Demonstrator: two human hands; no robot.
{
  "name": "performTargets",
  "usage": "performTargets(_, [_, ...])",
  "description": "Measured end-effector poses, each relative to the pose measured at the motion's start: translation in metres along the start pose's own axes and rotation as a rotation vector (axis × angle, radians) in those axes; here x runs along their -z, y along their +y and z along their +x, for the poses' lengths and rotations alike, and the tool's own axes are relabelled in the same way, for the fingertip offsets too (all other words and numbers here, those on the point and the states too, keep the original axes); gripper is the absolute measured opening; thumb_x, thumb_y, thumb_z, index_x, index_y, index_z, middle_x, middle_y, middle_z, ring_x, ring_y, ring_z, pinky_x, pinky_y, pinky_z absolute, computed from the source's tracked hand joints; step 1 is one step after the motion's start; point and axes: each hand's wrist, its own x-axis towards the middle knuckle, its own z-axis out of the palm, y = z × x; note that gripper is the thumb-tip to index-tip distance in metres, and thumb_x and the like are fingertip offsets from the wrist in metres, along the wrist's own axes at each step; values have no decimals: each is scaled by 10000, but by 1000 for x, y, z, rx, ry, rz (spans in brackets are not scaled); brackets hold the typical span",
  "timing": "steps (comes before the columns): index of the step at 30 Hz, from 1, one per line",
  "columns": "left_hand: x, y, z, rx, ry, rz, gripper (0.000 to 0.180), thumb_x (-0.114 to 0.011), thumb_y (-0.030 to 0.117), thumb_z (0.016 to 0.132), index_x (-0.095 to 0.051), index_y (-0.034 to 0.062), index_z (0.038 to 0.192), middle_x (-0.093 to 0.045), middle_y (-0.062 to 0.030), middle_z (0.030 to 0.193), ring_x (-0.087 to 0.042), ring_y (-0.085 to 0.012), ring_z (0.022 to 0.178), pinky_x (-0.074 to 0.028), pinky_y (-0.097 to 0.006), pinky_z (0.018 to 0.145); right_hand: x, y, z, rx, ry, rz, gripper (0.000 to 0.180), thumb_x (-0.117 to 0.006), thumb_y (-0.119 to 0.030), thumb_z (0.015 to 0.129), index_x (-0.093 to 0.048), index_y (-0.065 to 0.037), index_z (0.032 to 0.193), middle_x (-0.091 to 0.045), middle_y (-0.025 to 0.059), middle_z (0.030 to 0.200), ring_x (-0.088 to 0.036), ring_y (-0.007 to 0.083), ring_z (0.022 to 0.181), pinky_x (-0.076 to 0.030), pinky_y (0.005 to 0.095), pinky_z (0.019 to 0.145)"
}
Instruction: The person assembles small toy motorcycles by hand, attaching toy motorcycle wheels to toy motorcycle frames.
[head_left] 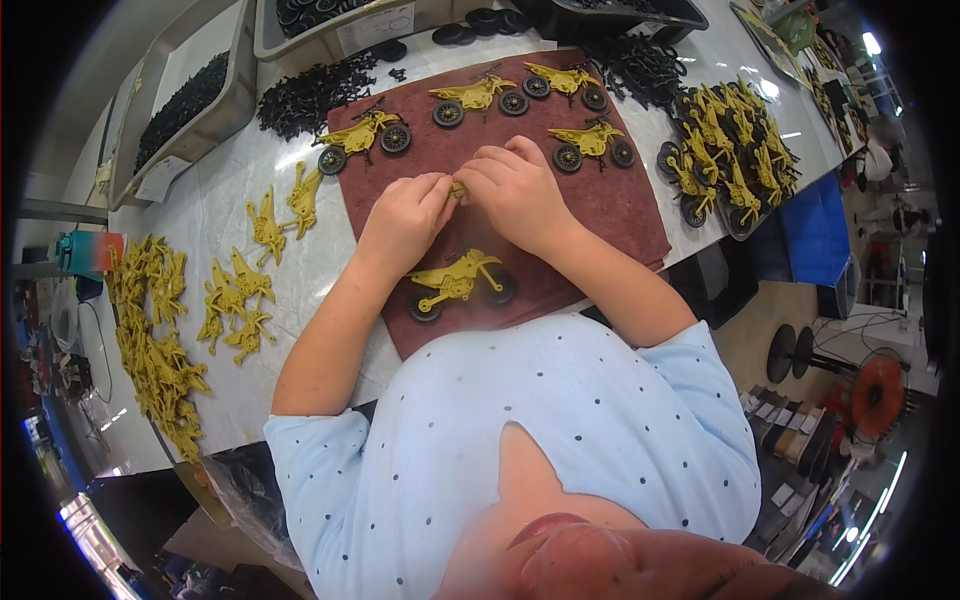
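Observation:
My left hand [405,222] and my right hand [517,196] meet over a dark red cloth [620,215]. Both are closed, with fingertips pinching a small yellow piece [457,189] between them. Most of that piece is hidden by the fingers, so its kind cannot be made out. Below my hands, nearer my body, lies a yellow toy motorcycle [458,277] with black wheels, apart from both hands. Several more toy motorcycles, such as the one at upper left [362,134] and one to the right [588,141], rest on the cloth's far part.
Loose yellow motorcycle bodies [155,345] are heaped at the table's left. Small black parts [315,95] lie beyond the cloth, near grey bins [205,120] of black pieces. Toy motorcycles are piled on a tray [735,155] at the right, beside a blue crate [815,235].

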Motion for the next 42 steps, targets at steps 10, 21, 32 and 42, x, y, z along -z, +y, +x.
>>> performTargets(10, [5,-2,3,79,16,-125,230,-716,79,767,-665,24,984,-676,-92,949,-644,-273,847,-510,-362,770,5,1,3,-38,-173,-6,194,-707,-184,728,-642,-106,892,-665,14,909,-620,180,960,-399,365,872])
performTargets(21, [33,5,6,54,130,-284,522,-780,6,654,-644,29,1158,-643,-114,1150,-648,-253,990,-503,-369,865,40,-8,-8,47,151,-18,309,-762,-193,681,-697,-111,972,-689,-17,987,-606,162,932,-381,342,858])
performTargets(32, [28,15,3,-18,141,-315,407,-799,40,638,-677,30,1027,-696,-80,994,-660,-243,932,-485,-371,845,44,-9,-15,-68,122,134,311,-789,-187,651,-693,-103,935,-682,-19,932,-610,172,937,-381,365,871])
performTargets(42, [27,15,4,-4,143,-286,321,-769,4,686,-678,1,994,-703,-109,1011,-670,-265,960,-485,-368,863,48,-10,-14,-88,52,133,373,-794,-202,680,-674,-93,1016,-667,17,996,-605,209,1022,-393,398,922])
